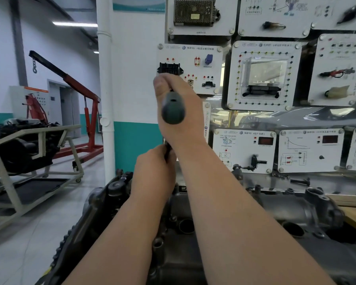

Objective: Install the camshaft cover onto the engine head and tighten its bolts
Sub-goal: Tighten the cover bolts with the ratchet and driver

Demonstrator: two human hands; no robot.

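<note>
A dark grey camshaft cover (pixel 245 210) lies on the engine head (pixel 103 204) at the bottom of the view. My right hand (pixel 183 112) grips the dark green handle of a driver tool (pixel 173 109), held upright above the cover's far left end. Lower down, my left hand (pixel 154 171) curls round the tool's dark shaft (pixel 168 152). The tool's tip and the bolt under it are hidden behind my left hand. Several round openings show in the cover (pixel 186 225).
White training panels (pixel 261 75) with connectors and displays fill the wall behind the engine. A white pipe (pixel 106 89) runs down the wall. At left stand a red engine crane (pixel 90 112) and a beige cart (pixel 29 153) carrying another engine. Loose bolts (pixel 299 181) lie behind the cover.
</note>
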